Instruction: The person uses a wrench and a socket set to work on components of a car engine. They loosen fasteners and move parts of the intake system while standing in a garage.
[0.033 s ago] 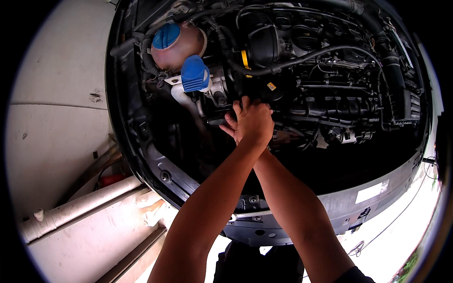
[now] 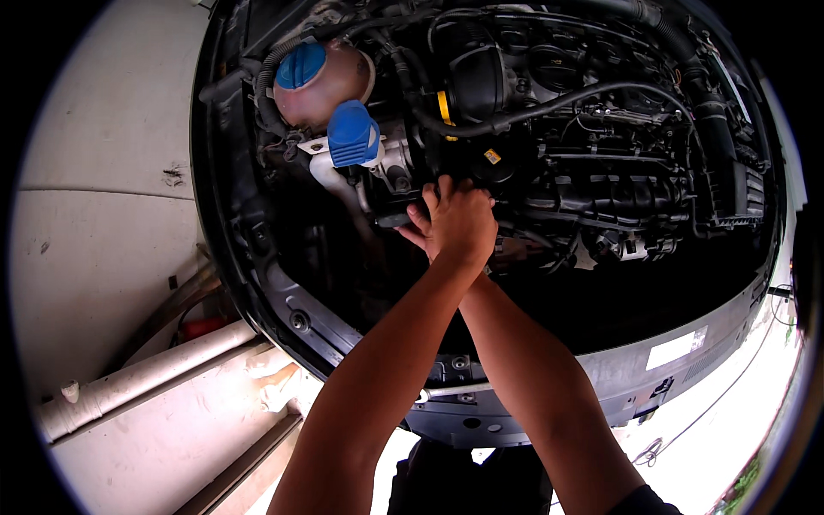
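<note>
Both arms reach into a car's engine bay and cross at the wrists. My left hand (image 2: pixel 464 221) lies on top, its fingers curled down over dark parts at the front of the engine; whatever they grip is hidden. Beneath it is my right hand (image 2: pixel 415 225), mostly covered, with only some fingers showing at the left. Those fingers are beside a short black part (image 2: pixel 393 221), and I cannot tell whether they hold it. Just above and left stands a blue cap (image 2: pixel 353 135) on a white neck, next to a metal housing (image 2: pixel 397 160).
A pinkish coolant tank (image 2: pixel 339 94) with a blue lid sits at the back left. A yellow dipstick handle (image 2: pixel 445 110) and a long black hose (image 2: pixel 549 112) lie beyond my hands. The grey front crossmember (image 2: pixel 592 378) runs below my forearms. A white pipe (image 2: pixel 154 378) is at the left.
</note>
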A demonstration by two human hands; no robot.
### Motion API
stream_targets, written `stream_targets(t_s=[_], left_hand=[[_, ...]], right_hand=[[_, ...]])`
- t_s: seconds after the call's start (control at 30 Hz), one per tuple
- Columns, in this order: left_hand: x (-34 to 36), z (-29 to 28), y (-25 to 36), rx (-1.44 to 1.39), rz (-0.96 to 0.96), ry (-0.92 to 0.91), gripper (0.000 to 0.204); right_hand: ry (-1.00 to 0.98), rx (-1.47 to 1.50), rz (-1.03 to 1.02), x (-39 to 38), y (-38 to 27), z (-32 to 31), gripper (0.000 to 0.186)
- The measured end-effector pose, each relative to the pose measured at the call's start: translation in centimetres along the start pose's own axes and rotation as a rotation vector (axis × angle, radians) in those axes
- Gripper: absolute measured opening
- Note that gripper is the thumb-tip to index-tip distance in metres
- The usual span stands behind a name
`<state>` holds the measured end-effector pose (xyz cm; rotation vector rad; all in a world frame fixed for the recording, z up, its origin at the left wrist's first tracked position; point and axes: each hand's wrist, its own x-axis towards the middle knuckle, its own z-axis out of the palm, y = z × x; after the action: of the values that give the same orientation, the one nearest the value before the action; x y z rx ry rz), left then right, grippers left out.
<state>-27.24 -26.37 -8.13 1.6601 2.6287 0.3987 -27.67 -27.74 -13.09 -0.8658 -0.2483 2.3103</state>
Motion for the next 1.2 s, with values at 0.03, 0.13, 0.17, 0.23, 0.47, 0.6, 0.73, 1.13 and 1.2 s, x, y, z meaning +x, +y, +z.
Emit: stream_targets(t_s=[0.03, 0.13, 0.17, 0.23, 0.47, 0.6, 0.73, 1.13, 1.2], left_hand=[[-0.1, 0.3, -0.1, 0.048, 0.001, 0.055, 0.017], [0.0, 0.3, -0.6, 0.038, 0.041, 0.046, 0.018], [0.1, 0.0, -0.7, -0.013, 0.077, -0.014, 0.018], [0.5, -1.5, -0.3, -0.08, 0.056, -0.108, 0.018], [0.9, -2.8, 0.7, -0.082, 0.024, -0.178, 0.016], [1.3, -3.3, 0.8, 0.058, 0.052, -0.226, 0.018], [1.2, -2.4, 0.6, 0.043, 0.102, -0.206, 0.022], [0.7, -3.0, 0.0, 0.068, 0.051, -0.143, 0.024], [0.5, -2.1, -0.4, 0.165, 0.188, -0.065, 0.022]], right_hand=[[0.002, -0.031, -0.005, -0.1, -0.1, 0.1, 0.047], [0.012, -0.129, -0.027, -0.2, -0.2, 0.2, 0.046], [0.017, -0.161, -0.035, -0.2, -0.3, 0.2, 0.045], [0.027, -0.223, -0.049, -0.2, -0.5, 0.2, 0.044], [0.038, -0.401, -0.08, -0.4, -0.7, 0.7, 0.041], [0.024, -0.475, -0.087, -0.5, -0.4, 1.7, 0.039], [0.017, -0.561, -0.111, -0.5, -0.5, 1.6, 0.037], [-0.004, -0.371, -0.076, -1.6, -0.3, 2.3, 0.032], [-0.01, -0.331, -0.066, -1.6, -0.2, 2.3, 0.031]])
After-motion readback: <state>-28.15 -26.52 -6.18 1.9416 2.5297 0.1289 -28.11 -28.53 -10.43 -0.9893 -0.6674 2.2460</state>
